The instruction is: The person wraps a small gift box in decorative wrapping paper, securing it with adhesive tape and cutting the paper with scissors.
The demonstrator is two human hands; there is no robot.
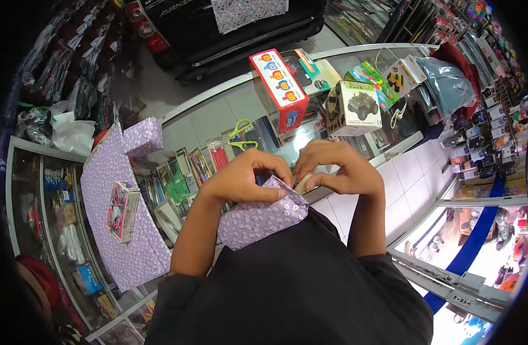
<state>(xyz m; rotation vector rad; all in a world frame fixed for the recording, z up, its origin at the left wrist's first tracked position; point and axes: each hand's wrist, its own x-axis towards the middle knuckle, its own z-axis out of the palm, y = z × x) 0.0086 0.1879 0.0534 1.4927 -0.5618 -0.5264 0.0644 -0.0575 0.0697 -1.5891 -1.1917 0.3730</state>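
A box wrapped in lilac paper with small white flowers, the wrapped box (262, 221), leans against the front of my dark shirt. My left hand (249, 175) grips its upper edge, with the thumb across the front and the fingers behind. Close by, at the folded corner, my right hand (340, 167) is closed in a pinch. Between its fingers shows a small beige piece (303, 184), whose kind I cannot make out. The fingertips of both hands are nearly touching above the paper edge.
Green-handled scissors (243, 145) lie on the glass display counter (186, 118), beside a red toy box (280, 86) and a toy tank box (358, 106). At left, flowered wrapping paper (106, 167) carries a small toy box (123, 211) and another wrapped box (143, 138).
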